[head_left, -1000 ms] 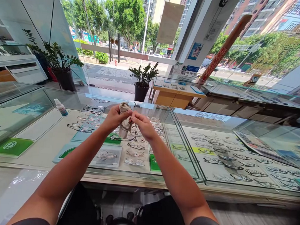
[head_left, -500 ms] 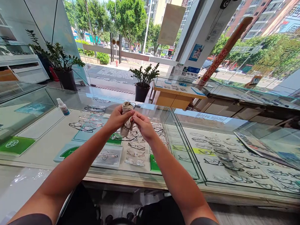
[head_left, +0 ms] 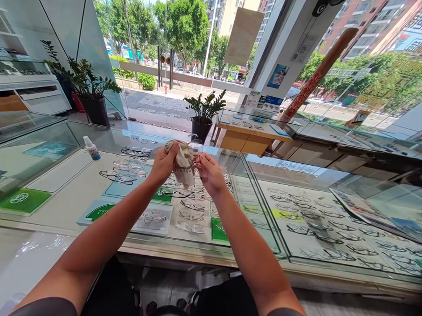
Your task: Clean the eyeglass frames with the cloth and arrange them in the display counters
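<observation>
In the head view, both of my hands are raised over the glass display counter. My left hand is closed on a beige cleaning cloth with dark printing; the cloth hangs down from the fingers. Between the fingertips of my right hand is a thin-framed pair of glasses, right against the cloth's edge. Part of the glasses is hidden by the cloth and fingers. A white spray bottle with a blue lower part stands to the left on the counter.
Rows of eyeglass frames lie under the counter glass, more in the right-hand case. A magazine rests at the right. Beyond the counter are potted plants and a wooden table.
The bunched cloth has opened out and hangs wider. My right hand has moved slightly right, away from my left, and more of the glasses shows.
</observation>
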The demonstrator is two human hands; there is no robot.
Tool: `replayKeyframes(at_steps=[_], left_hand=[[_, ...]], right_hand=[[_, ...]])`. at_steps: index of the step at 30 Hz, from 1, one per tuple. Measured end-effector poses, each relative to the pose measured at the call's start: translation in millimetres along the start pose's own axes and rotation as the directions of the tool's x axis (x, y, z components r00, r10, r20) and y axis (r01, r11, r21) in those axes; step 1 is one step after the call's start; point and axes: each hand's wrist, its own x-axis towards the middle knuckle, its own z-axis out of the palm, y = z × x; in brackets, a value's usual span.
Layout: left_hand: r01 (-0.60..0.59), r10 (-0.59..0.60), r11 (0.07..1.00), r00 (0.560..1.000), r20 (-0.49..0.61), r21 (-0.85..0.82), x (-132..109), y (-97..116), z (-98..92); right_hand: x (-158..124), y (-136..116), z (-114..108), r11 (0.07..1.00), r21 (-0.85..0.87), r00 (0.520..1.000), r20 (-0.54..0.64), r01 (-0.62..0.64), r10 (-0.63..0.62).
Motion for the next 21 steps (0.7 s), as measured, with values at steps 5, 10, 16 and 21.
replayKeyframes(at_steps=[5,10,16,21], left_hand=[[-0.067,0.069,0.997,0.994,-0.079,0.036,0.9,5.3,-5.2],[-0.230,0.260,0.903,0.965,-0.036,0.362,-3.3,12.7,-11.7],[-0.569,0.531,0.530,0.801,0.276,0.629,-5.7,7.3,-14.6],[-0.605,0.509,0.430,0.775,0.374,0.670,-4.5,2.5,-17.6]], right_hand=[[5.4,-9.0,-12.8,0.999,0.018,0.999,-0.042,0.028,-0.027],[5.5,-15.8,-18.1,0.999,-0.052,1.000,0.008,-0.005,0.005],[7.5,-23.1,-27.5,0.986,-0.160,0.989,0.131,-0.041,0.062],[8.4,-24.9,-32.2,0.959,-0.281,0.971,0.223,-0.027,0.092]])
